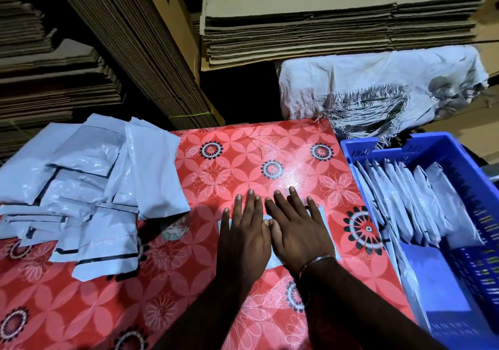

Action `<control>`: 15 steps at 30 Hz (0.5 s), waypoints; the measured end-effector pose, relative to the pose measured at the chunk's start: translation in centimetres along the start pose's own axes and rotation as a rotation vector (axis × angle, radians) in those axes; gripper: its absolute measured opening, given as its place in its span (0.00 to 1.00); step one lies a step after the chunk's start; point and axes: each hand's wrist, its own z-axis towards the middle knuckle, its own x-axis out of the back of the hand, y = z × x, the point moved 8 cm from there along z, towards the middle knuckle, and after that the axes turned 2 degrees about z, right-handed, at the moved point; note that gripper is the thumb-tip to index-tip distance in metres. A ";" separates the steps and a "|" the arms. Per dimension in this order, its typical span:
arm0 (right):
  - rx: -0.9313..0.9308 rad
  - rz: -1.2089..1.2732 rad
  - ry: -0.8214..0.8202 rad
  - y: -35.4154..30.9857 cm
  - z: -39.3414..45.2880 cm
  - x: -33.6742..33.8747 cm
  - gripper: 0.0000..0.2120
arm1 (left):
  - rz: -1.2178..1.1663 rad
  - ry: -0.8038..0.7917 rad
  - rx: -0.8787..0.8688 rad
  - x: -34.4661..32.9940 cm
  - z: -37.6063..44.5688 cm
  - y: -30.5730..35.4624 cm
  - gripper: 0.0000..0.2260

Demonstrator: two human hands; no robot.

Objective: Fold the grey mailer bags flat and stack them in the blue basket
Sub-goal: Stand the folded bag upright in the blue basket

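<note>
1. Left hand [244, 231]: laid flat, palm down, fingers extended and close together, gripping nothing. It presses on a folded mailer bag [272, 262] lying on the table.
2. Right hand [298, 231]: likewise flat and palm down, fingers slightly spread, gripping nothing. It lies just beside the left hand, thumbs touching, on the same bag. A metal bangle [317, 262] sits on the right wrist.
3. The folded mailer bag is almost wholly covered by both hands; only pale edges show at the left, between the thumbs and below the palms.
4. Table [270, 147]: covered by a glossy red cloth with a white and black flower pattern.
5. Unfolded grey mailer bags [89, 187]: a loose, overlapping pile on the left part of the table, well apart from the hands.
6. Blue basket [478, 187]: stands against the right edge of the table. Folded bags [405, 201] stand on edge in a row in its far half; the near half shows bare blue floor.
7. Behind the table: a frayed white woven sack [378, 90] over something at right, and stacks of flattened cardboard [324, 25] across the background.
</note>
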 end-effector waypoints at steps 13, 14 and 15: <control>-0.047 0.107 -0.045 4.2 -2.0 0.5 0.30 | -0.050 0.015 -0.019 -0.3 -0.8 -3.5 0.27; -0.069 0.133 -0.051 5.0 -2.4 0.5 0.31 | -0.056 0.045 -0.044 0.0 -1.2 -4.0 0.27; -0.090 0.139 -0.054 5.9 -2.9 0.6 0.31 | -0.050 0.084 -0.064 0.3 -1.6 -4.6 0.26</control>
